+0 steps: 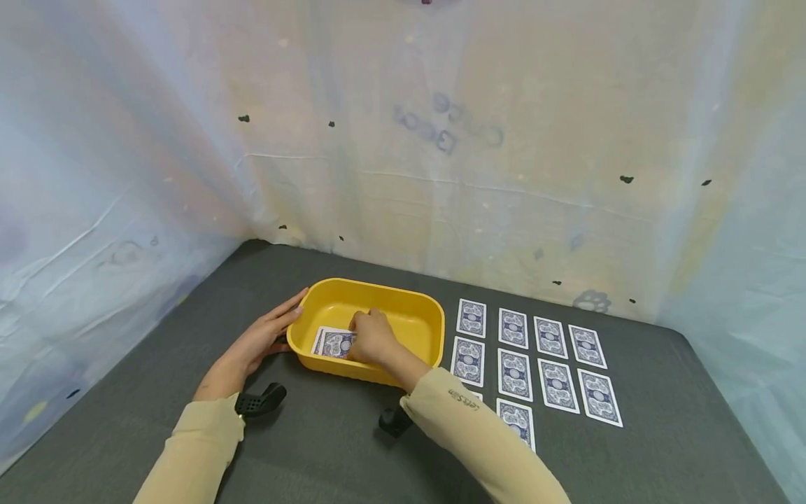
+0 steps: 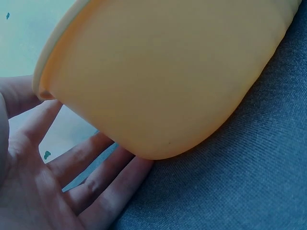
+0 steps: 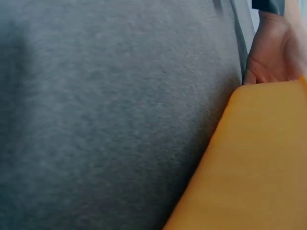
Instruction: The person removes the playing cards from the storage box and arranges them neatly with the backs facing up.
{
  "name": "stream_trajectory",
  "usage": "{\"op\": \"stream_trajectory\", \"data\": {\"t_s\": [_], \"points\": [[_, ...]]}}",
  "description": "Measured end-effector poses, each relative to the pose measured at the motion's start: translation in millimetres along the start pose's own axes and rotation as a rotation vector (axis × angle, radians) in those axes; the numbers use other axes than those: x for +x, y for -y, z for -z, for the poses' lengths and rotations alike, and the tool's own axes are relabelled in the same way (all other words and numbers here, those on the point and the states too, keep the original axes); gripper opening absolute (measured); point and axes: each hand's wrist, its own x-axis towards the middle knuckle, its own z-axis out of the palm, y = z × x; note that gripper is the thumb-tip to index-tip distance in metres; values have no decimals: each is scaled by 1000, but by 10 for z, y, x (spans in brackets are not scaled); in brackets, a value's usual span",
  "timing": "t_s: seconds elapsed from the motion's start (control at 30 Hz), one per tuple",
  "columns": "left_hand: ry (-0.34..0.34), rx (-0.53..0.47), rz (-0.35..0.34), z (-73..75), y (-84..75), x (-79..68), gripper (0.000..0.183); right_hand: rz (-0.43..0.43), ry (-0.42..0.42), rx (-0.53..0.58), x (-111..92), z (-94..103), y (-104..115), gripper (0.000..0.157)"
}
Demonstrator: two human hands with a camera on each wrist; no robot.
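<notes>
A yellow plastic basin [image 1: 409,323] stands on the dark table, with a few blue-backed playing cards [image 1: 337,344] lying face down at the left of its floor. My right hand [image 1: 373,338] reaches inside and pinches the cards at their right end; its fingertips are partly hidden. Outside the basin's left end, my left hand [image 1: 261,339] rests against the wall with fingers spread and nearly straight. The left wrist view shows the fingers [image 2: 91,187] touching the lower side of the basin [image 2: 153,81]. In the right wrist view, the basin wall [image 3: 254,158] hides the right hand.
Right of the basin, blue-backed playing cards [image 1: 514,375] lie face down in rows on the grey table [image 1: 315,434]. My right sleeve [image 1: 478,427] covers part of the nearest row. A pale sheet [image 1: 409,154] hangs behind the table and along its sides.
</notes>
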Motion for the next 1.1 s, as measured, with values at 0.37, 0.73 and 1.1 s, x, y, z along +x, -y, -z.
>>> {"op": "stream_trajectory", "data": {"t_s": [0.37,0.73,1.1], "points": [[-13,8,5,0,4,11,62,-11,-86,69,-122,112,-76,22],[-1,9,-5,-5,2,14,62,24,-75,254,-224,161,-192,16],[9,-3,-1,0,33,21,62,116,-156,367,-415,214,-318,21]]}}
